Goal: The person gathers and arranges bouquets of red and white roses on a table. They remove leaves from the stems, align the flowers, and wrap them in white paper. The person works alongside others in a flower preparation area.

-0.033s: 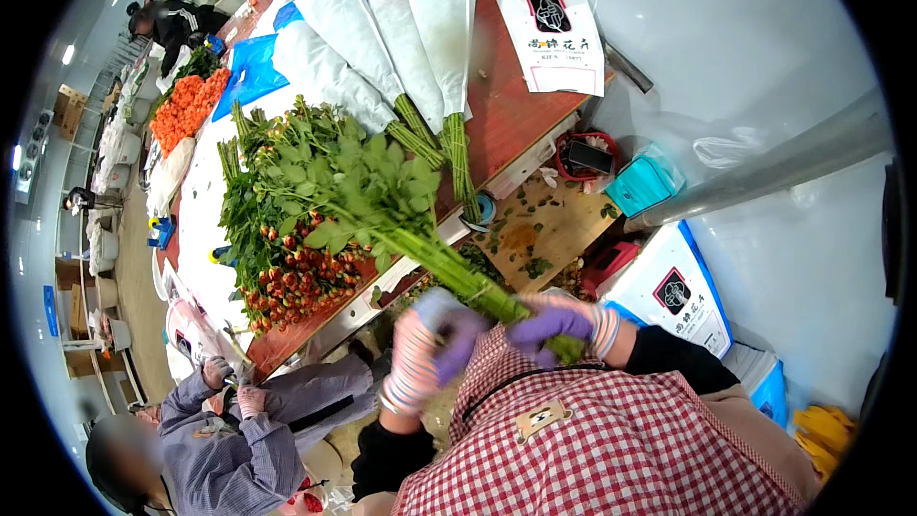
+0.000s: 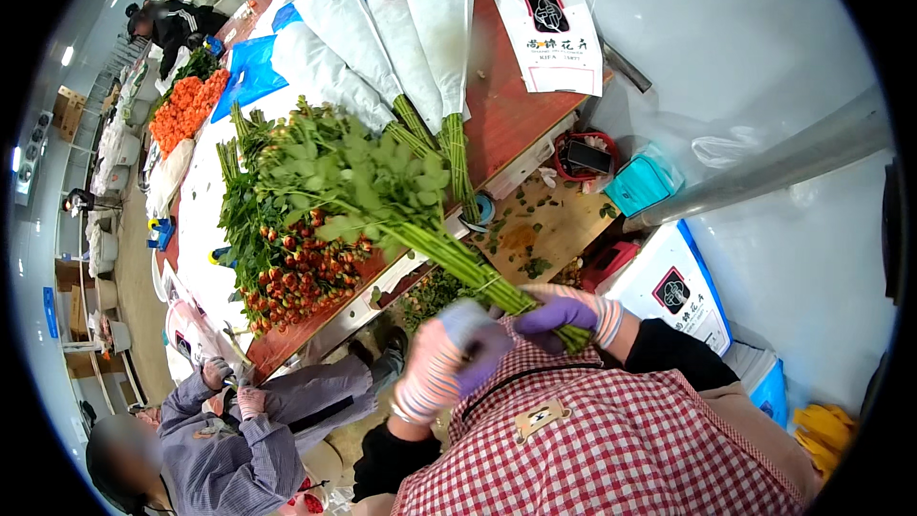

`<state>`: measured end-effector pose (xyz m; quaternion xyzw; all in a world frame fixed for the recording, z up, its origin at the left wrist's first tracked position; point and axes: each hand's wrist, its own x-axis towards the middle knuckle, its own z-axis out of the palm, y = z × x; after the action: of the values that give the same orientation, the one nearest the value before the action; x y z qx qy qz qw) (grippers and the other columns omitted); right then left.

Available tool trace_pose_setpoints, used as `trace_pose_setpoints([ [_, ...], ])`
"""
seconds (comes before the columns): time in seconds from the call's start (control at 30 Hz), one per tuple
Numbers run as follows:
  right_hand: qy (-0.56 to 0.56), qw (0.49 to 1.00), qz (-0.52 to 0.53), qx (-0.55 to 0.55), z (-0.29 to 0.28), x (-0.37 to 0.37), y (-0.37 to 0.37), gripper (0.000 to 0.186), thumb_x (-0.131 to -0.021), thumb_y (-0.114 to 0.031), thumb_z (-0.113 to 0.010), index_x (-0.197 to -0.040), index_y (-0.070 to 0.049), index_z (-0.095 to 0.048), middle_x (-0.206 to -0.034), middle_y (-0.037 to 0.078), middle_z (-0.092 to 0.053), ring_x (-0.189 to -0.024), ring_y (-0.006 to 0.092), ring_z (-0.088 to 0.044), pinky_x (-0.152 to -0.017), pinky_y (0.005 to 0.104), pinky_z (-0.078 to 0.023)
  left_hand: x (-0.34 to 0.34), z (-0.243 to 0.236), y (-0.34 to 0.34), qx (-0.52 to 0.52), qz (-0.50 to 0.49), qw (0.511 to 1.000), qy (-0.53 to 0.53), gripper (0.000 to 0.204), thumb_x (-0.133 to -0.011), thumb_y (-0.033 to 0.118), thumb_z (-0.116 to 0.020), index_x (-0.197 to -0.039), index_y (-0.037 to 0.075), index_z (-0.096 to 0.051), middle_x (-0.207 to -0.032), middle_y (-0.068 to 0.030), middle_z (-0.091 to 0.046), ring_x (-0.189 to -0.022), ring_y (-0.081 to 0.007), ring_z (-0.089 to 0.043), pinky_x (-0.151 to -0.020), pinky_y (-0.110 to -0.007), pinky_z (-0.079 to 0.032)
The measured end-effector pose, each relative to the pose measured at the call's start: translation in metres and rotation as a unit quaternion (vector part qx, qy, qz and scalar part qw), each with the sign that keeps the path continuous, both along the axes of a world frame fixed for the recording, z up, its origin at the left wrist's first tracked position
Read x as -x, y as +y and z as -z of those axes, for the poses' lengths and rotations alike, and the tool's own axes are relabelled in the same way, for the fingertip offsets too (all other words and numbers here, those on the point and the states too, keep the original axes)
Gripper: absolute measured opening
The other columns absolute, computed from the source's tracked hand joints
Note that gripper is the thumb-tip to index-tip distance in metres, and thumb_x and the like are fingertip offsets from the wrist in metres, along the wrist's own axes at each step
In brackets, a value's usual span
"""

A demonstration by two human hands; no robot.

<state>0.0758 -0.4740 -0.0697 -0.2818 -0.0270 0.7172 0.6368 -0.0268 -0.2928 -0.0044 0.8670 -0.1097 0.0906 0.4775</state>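
A bundle of long green flower stems (image 2: 468,268) slants across in front of me, its leafy heads toward the table and its cut ends at my apron. My right hand (image 2: 571,315), in a striped glove with purple fingers, is closed around the lower stems. Just left of the cut ends, my left hand (image 2: 453,360) in the same kind of glove has curled fingers. It is blurred, and what it holds, if anything, is hidden. A thin band seems to circle the stems between the hands. Beneath the leaves, red-orange flowers (image 2: 301,277) lie on the table.
White-wrapped bouquets (image 2: 435,29) lie on the red table (image 2: 511,119), beside a printed paper sheet (image 2: 549,24). Rightward are a red basket (image 2: 583,155), a turquoise container (image 2: 642,183) and a grey pipe (image 2: 764,172). A co-worker (image 2: 224,449) works at lower left; orange flowers (image 2: 186,110) lie farther off.
My left hand has shifted slightly right and down. The stem ends and my right hand have moved a little up and right.
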Motion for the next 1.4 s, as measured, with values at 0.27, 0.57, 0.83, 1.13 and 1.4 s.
trace_pose_setpoints([
  [0.27,-0.398,0.914,-0.074,0.016,-0.031,-0.013,-0.046,0.057,-0.076,-0.016,-0.071,-0.123,-0.001,-0.044,-0.073,0.007,-0.058,-0.058,0.0155,-0.058,-0.052,0.0292,-0.046,-0.019,0.011,0.01,0.193,-0.312,0.925,0.099,0.045,-0.076,0.001,-0.063,-0.12,0.002,-0.052,-0.074,-0.0003,-0.057,-0.065,-0.0074,-0.05,-0.059,-0.022,-0.042],
  [0.57,-0.733,0.607,-0.202,0.231,-0.034,-0.007,-0.04,0.068,-0.084,-0.038,-0.057,-0.133,0.005,-0.033,-0.077,0.027,-0.062,-0.077,0.0398,-0.062,-0.068,0.044,-0.05,-0.055,0.039,0.026,0.129,-0.292,0.943,0.091,0.032,-0.081,0.013,-0.065,-0.107,-0.002,-0.054,-0.071,-0.0077,-0.061,-0.061,-0.0145,-0.056,-0.057,-0.027,-0.046],
  [0.83,-0.77,0.568,-0.171,0.236,0.046,-0.011,-0.041,0.072,-0.078,-0.05,-0.06,-0.12,0.005,-0.044,-0.074,0.026,-0.061,-0.072,0.0381,-0.062,-0.065,0.0429,-0.051,0.02,0.069,0.021,-0.119,-0.128,0.916,0.361,0.039,-0.082,0.022,-0.065,-0.116,0.007,-0.055,-0.098,-0.016,-0.064,-0.084,-0.0324,-0.064,-0.072,-0.038,-0.051],
  [1.13,-0.739,0.579,-0.214,0.269,0.032,-0.006,-0.033,0.076,-0.078,-0.055,-0.06,-0.122,0.004,-0.041,-0.074,0.026,-0.061,-0.071,0.0381,-0.062,-0.066,0.0436,-0.051,-0.032,0.055,-0.005,-0.166,-0.209,0.959,0.092,0.045,-0.082,0.017,-0.064,-0.122,0.003,-0.049,-0.123,-0.019,-0.051,-0.102,-0.0373,-0.056,-0.082,-0.04,-0.048],
  [1.4,-0.629,0.723,-0.139,0.247,0.044,0.01,-0.042,0.073,-0.082,-0.042,-0.062,-0.136,-0.004,-0.03,-0.097,0.031,-0.059,-0.093,0.042,-0.058,-0.085,0.0436,-0.046,-0.056,0.093,0.022,-0.256,-0.313,0.874,0.269,0.045,-0.089,0.042,-0.05,-0.102,0.001,-0.059,-0.083,-0.0229,-0.064,-0.078,-0.0386,-0.063,-0.068,-0.043,-0.05],
])
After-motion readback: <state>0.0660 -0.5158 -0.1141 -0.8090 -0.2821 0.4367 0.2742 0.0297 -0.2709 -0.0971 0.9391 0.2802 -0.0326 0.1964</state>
